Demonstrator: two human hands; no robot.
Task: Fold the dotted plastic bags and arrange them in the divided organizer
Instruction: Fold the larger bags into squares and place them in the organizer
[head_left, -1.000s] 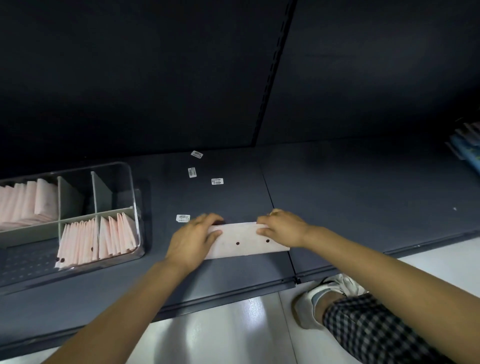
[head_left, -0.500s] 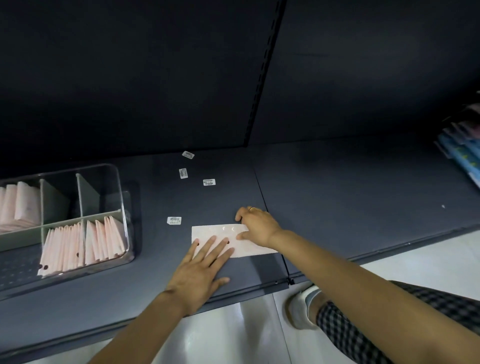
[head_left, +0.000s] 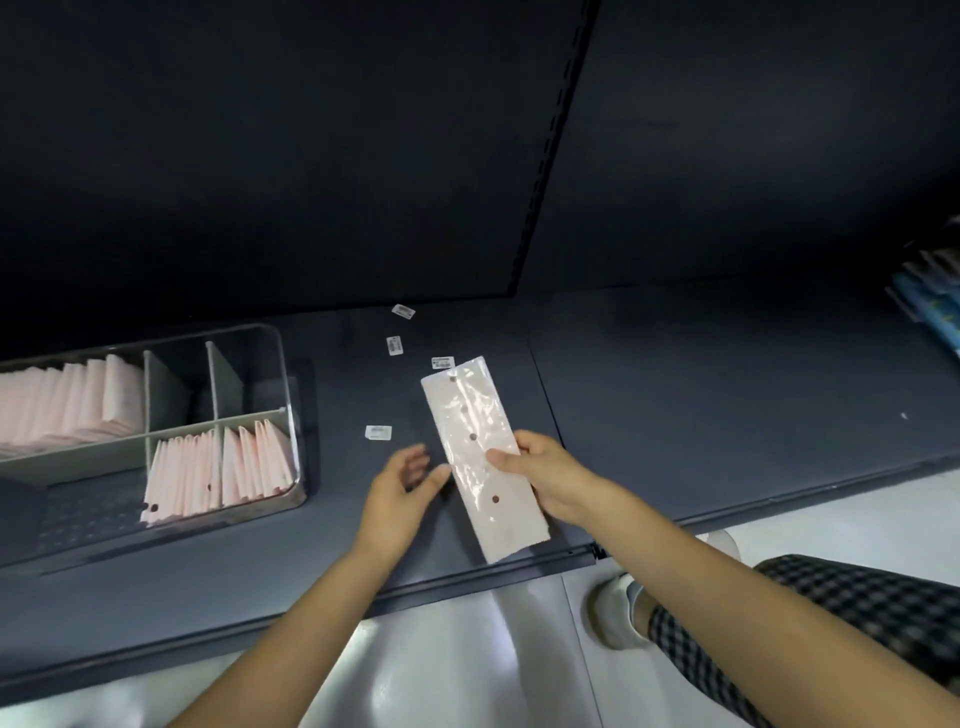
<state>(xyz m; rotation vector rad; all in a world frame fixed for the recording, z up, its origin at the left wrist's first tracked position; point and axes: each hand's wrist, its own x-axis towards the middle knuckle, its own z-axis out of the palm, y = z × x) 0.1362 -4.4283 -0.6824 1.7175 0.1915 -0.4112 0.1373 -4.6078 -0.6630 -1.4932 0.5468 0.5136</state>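
head view: my right hand (head_left: 550, 480) holds the bag (head_left: 480, 457) by its right edge near the middle, thumb on top, the other fingers curled under it out of sight. the bag is a long narrow strip, pale pink under glossy clear plastic, with a row of small dark red dots down its length. it lies aslant above the dark shelf (head_left: 727, 395), far end toward the back near a small label (head_left: 442, 362), near end over the front lip; whether it touches the shelf i cannot tell.

my left hand (head_left: 402, 488) is just left of the bag, palm turned in, fingers loose and slightly spread, gripping nothing; the fingertips come close to the bag's left edge, and i cannot tell if they touch.

well to the left stands the clear organizer (head_left: 291, 415). its front compartments hold folded pink bags standing on edge, the back left one holds a thicker stack, and the two small back compartments show only their grey dividers.
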